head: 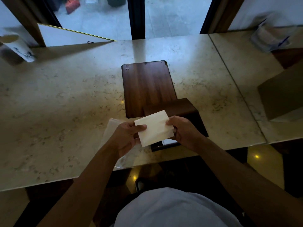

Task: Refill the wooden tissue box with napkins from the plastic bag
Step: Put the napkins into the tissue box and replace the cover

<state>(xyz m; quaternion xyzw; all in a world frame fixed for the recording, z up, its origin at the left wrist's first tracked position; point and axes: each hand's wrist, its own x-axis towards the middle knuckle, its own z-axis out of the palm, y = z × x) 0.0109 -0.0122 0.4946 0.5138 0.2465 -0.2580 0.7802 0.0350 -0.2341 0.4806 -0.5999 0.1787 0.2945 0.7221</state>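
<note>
No lettering can be read anywhere; a white paper cup (17,46) at the far left carries only a blurred dark mark. The work surface is a pale, veined marble counter (65,99) set against glass panes in dark frames, with a paved floor outside, and a seam runs across the stone at the right. A flat dark wooden lid (147,86) lies on the counter, and just nearer stands the dark wooden tissue box (183,110), partly hidden by the hands. Above the box a stack of folded cream paper napkins (154,127) is held tilted: the left hand (126,136) pinches its left edge, thumb on top, and the right hand (183,130) grips its right edge with curled fingers. A clear plastic bag (111,126) lies beneath the left wrist, beside the box.
</note>
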